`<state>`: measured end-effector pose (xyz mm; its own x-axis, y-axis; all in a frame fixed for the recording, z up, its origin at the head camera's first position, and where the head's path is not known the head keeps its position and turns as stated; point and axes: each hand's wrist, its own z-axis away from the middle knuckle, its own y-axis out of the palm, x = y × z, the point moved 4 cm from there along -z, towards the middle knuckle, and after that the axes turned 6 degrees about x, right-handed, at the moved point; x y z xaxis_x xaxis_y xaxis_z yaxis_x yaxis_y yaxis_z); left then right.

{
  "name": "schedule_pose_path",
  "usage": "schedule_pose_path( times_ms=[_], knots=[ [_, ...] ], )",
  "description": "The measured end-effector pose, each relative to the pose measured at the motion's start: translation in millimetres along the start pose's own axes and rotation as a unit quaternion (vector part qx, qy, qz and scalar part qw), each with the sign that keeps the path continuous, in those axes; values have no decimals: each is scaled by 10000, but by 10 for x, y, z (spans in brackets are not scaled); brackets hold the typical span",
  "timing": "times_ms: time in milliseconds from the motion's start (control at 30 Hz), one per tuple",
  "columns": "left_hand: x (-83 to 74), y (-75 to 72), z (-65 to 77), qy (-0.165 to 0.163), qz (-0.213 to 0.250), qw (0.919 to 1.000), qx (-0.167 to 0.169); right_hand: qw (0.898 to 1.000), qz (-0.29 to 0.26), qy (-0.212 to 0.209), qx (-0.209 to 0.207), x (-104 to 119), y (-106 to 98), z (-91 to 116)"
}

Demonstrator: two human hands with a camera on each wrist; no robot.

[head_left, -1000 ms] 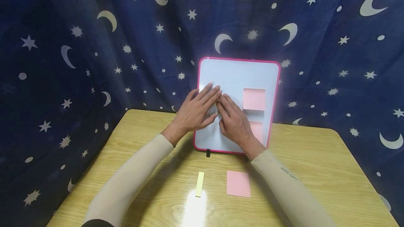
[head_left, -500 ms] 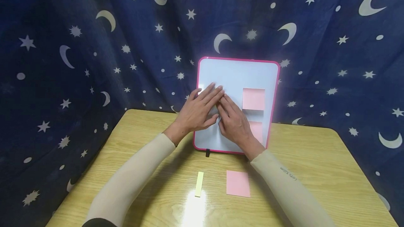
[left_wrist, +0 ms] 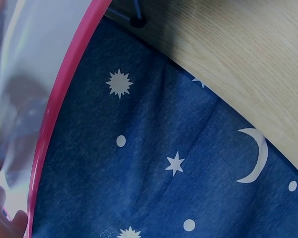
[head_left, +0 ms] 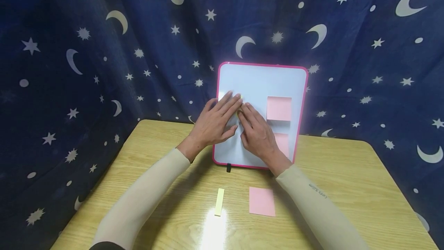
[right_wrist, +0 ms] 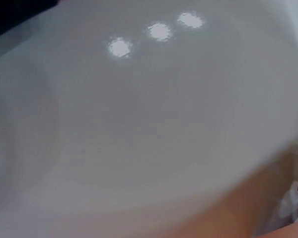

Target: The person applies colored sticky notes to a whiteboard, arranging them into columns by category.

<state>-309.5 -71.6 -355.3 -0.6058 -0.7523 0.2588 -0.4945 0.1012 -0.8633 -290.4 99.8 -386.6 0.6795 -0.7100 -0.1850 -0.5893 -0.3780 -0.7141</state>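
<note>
A whiteboard (head_left: pixel 256 82) with a pink frame stands upright on the table. My left hand (head_left: pixel 215 120) lies on its left half, fingers straight and pointing up to the right. The fingertips of my right hand (head_left: pixel 256 130) press the board just beside them. Between the two hands a bit of a yellow sticky strip (head_left: pixel 241 97) peeks out; the fingers hide most of it. Two pink sticky notes are on the board's right side: an upper one (head_left: pixel 279 108) and a lower one (head_left: pixel 282 144), partly covered by my right hand. In the left wrist view, some fingertips (left_wrist: pixel 17 223) show at the board's edge.
On the wooden table (head_left: pixel 166 211) in front of the board lie a yellow strip (head_left: pixel 219 202) and a pink sticky note (head_left: pixel 262 201). A small black foot (head_left: pixel 228 168) juts from under the board. A dark blue curtain (head_left: pixel 194 10) with moons and stars hangs behind.
My left fingers slid slightly right along the board, then back left, and a little yellow shows at their tips. My right hand stays nearly in place.
</note>
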Motion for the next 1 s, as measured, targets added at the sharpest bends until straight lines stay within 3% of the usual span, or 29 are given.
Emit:
schedule_pose_path(
  times_ms=[400,1000],
  knots=[
    [-4,-37,81,50,-63,9996,-253,9999,-145,28,-79,-17,17,10],
    [-49,-63,323,-38,331,9979,-547,9979,-402,191,-466,61,-70,74]
  ],
)
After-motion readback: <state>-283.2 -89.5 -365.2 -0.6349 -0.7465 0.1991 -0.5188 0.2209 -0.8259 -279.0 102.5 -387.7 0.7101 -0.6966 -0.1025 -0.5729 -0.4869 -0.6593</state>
